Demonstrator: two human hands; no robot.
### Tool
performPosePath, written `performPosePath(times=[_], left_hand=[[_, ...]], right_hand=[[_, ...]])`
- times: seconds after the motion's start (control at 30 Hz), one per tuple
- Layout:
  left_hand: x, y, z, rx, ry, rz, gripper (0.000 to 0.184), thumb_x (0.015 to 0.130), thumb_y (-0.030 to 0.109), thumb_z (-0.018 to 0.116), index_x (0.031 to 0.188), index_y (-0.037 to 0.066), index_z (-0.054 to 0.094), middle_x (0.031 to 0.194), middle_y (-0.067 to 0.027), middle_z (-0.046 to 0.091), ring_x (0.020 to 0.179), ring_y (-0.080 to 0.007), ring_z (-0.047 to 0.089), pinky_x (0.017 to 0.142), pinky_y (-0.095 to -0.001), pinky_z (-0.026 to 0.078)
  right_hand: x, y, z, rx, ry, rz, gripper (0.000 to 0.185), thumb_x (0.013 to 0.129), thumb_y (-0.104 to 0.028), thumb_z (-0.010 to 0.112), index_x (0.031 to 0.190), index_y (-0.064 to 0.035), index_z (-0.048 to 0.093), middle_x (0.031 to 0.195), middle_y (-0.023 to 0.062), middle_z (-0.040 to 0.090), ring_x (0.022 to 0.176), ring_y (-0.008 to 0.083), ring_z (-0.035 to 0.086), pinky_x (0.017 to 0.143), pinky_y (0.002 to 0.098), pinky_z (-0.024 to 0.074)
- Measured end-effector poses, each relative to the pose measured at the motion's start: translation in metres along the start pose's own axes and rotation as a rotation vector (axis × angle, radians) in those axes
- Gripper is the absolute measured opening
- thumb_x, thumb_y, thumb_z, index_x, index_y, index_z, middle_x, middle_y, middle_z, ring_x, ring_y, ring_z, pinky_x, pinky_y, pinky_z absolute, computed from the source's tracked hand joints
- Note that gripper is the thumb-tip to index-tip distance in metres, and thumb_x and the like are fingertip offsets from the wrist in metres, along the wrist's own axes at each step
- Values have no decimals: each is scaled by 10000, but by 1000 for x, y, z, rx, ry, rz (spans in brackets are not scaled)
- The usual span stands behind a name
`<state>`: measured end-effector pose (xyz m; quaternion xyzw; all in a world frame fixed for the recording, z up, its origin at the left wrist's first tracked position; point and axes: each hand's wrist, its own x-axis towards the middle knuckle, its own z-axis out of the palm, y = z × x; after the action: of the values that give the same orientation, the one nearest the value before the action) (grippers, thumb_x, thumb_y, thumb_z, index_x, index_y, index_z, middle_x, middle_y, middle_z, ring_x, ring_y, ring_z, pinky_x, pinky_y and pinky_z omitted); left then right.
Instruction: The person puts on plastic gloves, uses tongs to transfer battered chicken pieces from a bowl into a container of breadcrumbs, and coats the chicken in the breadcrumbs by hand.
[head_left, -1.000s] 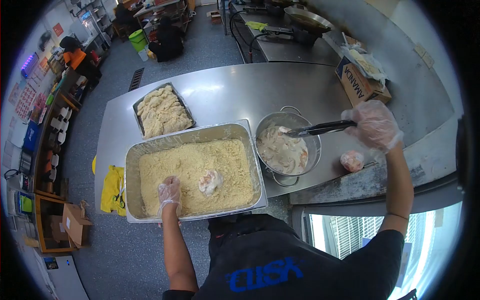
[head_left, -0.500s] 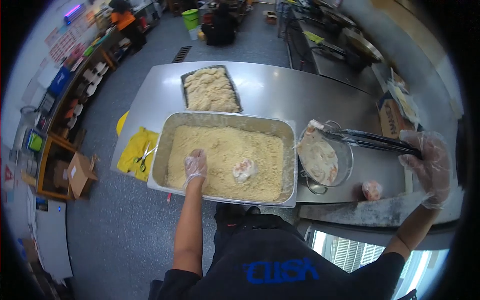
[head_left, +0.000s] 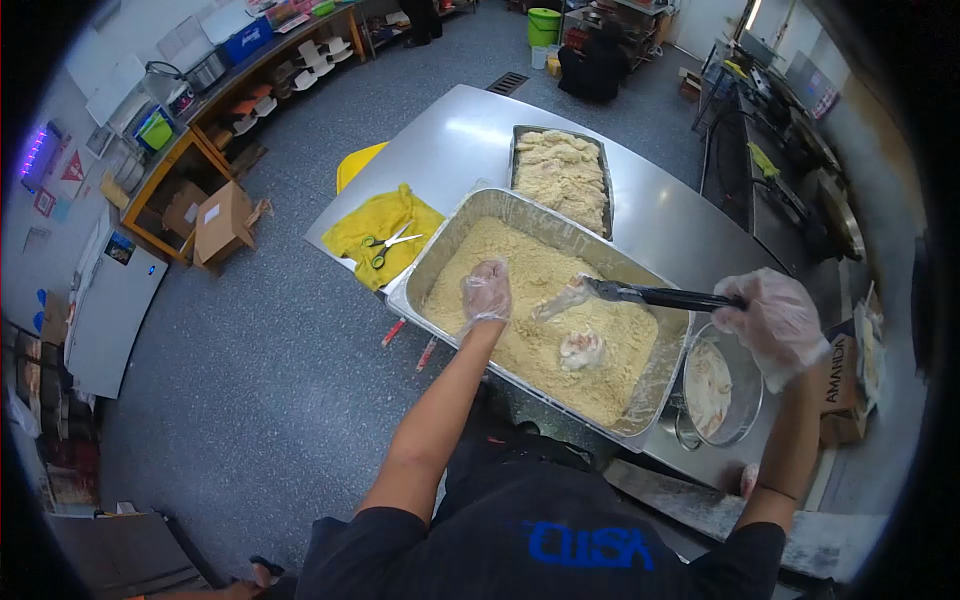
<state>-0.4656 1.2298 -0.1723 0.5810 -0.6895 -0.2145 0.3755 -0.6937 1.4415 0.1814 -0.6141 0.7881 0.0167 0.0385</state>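
In a clear plastic glove, my right hand [head_left: 775,315] is closed round the handle of black tongs [head_left: 665,297]. Their tips grip a wet, pale piece of raw meat [head_left: 562,299] low over a metal pan [head_left: 672,385] of yellowish breading [head_left: 520,345]. Another white-coated piece [head_left: 582,350] lies on the breading just below the tongs. My left hand [head_left: 487,292], also gloved, rests in the pan's left part against the breading; its fingertips are hidden, so their closure is unclear. Right of the pan stands a round metal bowl [head_left: 750,420] with pale, wet pieces inside.
Behind the pan sits a tray [head_left: 609,190] heaped with breaded pieces. Scissors [head_left: 385,247] lie on a yellow cloth [head_left: 345,235] at left. A cardboard box [head_left: 842,390] stands at right. Farther back, a person in dark clothes [head_left: 592,75] is low to the floor.
The tongs and their meat have moved left from above the bowl to over the breading. My left hand stays in the pan's left part. The whole view has turned.
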Motion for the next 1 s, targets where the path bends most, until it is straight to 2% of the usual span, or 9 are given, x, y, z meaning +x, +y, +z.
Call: performPosePath(times=[0.1,0.27,0.43,0.57,0.67,0.73,0.83,0.93,1.0], left_hand=[[-3,19,-8,59,-81,-5,292,926,314,473,997,80,635,1007,-156,638,938,-339,601,832,-436,455],[-4,11,-3,68,-89,105,302,937,319,466,966,76,644,978,-138,657,927,-324,608,796,-444,448],[-5,19,-8,99,-153,144,287,939,287,484,910,55,650,925,-140,662,881,-320,619,781,-435,454],[-5,1,6,70,-138,235,249,907,235,538,865,12,643,878,-171,655,824,-340,615,749,-442,462],[-2,-1,1,-21,-291,161,196,894,192,553,895,21,648,882,-173,652,805,-319,610,746,-428,469],[-7,-7,6,-64,-241,234,198,897,202,563,900,21,644,856,-165,646,776,-304,604,719,-413,469],[-5,-17,10,116,-216,594,223,898,222,567,882,10,634,822,-160,638,756,-302,599,707,-408,464],[-3,-17,23,-24,-377,245,236,917,236,549,903,15,631,895,-145,644,823,-289,600,738,-410,467],[-15,31,0,112,-504,203,235,935,226,525,958,22,640,979,-144,642,910,-288,595,787,-398,466]], right_hand=[[29,37,36,-55,-136,-41,308,782,-335,662,948,-78,691,909,151,642,916,304,624,834,367,490],[46,53,67,-207,-300,203,405,801,-393,573,963,-42,693,1075,149,654,1001,309,628,869,378,500],[41,60,96,-100,-183,168,358,810,-369,596,982,-70,692,1086,129,651,1026,284,617,885,369,491],[47,53,137,-158,-206,106,261,808,-284,578,887,-68,700,974,134,673,857,313,654,758,390,533],[-15,67,89,-33,-160,226,224,775,-241,578,832,-68,709,912,142,676,824,319,654,742,396,531],[-70,94,65,57,-32,291,208,757,-219,577,818,-73,712,879,145,678,812,317,657,739,401,531],[-127,121,37,-7,-51,421,212,738,-206,580,828,-71,717,858,154,681,805,311,662,743,397,532],[-147,150,55,-82,-187,592,229,731,-200,586,857,-61,717,870,156,686,812,312,669,738,412,533],[-143,166,94,-79,-230,703,250,719,-199,608,892,-62,726,912,156,695,853,315,675,755,426,534]])
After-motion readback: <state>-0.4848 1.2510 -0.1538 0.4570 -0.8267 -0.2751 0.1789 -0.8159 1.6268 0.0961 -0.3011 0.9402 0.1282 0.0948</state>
